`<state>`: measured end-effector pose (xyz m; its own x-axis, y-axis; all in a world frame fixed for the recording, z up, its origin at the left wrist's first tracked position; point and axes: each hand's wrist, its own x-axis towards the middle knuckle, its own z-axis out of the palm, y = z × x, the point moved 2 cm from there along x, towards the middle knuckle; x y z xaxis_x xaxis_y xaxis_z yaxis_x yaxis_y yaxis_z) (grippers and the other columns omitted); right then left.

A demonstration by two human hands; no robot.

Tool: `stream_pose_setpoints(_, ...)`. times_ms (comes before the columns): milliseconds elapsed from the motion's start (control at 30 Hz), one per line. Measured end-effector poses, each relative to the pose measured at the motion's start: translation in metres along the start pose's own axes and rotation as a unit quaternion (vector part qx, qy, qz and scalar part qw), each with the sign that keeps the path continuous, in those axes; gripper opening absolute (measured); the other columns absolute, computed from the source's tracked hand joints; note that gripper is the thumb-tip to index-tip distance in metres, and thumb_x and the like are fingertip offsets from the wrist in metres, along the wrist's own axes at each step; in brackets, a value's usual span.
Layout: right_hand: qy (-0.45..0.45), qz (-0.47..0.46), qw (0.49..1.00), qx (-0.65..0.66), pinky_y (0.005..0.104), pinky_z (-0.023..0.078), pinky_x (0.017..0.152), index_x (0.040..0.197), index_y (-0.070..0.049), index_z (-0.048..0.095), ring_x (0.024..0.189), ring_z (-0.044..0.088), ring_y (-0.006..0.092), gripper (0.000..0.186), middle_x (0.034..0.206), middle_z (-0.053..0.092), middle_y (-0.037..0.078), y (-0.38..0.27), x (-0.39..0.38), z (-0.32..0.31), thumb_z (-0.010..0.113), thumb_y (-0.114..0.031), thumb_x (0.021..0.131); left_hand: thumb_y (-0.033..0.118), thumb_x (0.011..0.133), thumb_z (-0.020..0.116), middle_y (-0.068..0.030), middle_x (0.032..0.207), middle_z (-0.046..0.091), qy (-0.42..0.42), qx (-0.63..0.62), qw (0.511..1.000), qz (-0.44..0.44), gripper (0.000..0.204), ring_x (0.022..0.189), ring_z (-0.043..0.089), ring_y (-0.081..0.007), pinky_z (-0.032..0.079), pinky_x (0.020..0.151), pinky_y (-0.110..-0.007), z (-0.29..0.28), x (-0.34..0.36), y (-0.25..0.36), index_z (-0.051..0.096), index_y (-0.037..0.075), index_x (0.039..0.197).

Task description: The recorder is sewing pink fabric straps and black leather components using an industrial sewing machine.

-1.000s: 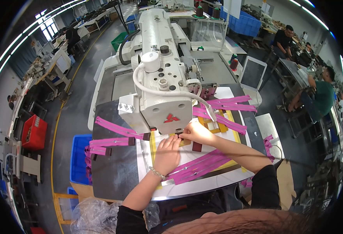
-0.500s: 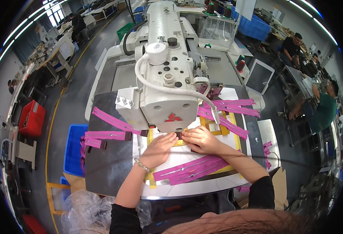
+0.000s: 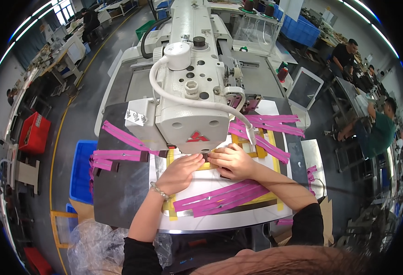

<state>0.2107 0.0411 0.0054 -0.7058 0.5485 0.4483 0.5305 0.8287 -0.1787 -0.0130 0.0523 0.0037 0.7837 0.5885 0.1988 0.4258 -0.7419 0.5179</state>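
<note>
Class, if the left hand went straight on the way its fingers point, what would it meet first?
Most likely the small dark piece at the tips of the left hand, perhaps touching it now, then the right hand. Depth beneath the white machine head is unclear.

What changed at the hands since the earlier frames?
Right hand flattened from a raised pinch, fingers beside the small dark piece; left hand shifted leftward, fingers angling right. Grip unclear. Front pink zippers and sewing machine stayed put.
</note>
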Motion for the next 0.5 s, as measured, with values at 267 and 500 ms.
stream_pose_setpoints(267, -0.007, -0.009, 1.0, 0.01, 0.0346, 0.039, 0.081, 0.109, -0.009, 0.062, 0.103, 0.056, 0.0165, 0.036, 0.117, 0.061, 0.002, 0.0035, 0.0003, 0.0025, 0.063, -0.014, 0.074, -0.002, 0.077, 0.047, -0.0105, 0.131, 0.054, 0.005, 0.023, 1.0, 0.014, 0.048, 0.125, 0.046, -0.0218, 0.035, 0.105, -0.038, 0.0024, -0.0002, -0.0067, 0.055, 0.004, 0.124)
stream_pose_setpoints(500, 0.04, -0.002, 0.999, -0.028, 0.0351, 0.039, 0.082, 0.109, -0.011, 0.063, 0.1, 0.058, 0.0173, 0.037, 0.111, 0.064, 0.001, 0.0035, -0.0031, -0.0011, 0.067, -0.023, 0.075, -0.007, 0.074, 0.046, -0.0103, 0.129, 0.056, 0.027, 0.011, 1.0, 0.005, 0.051, 0.124, 0.048, -0.0234, 0.036, 0.104, -0.04, 0.0041, -0.0013, -0.0072, 0.058, 0.005, 0.122)
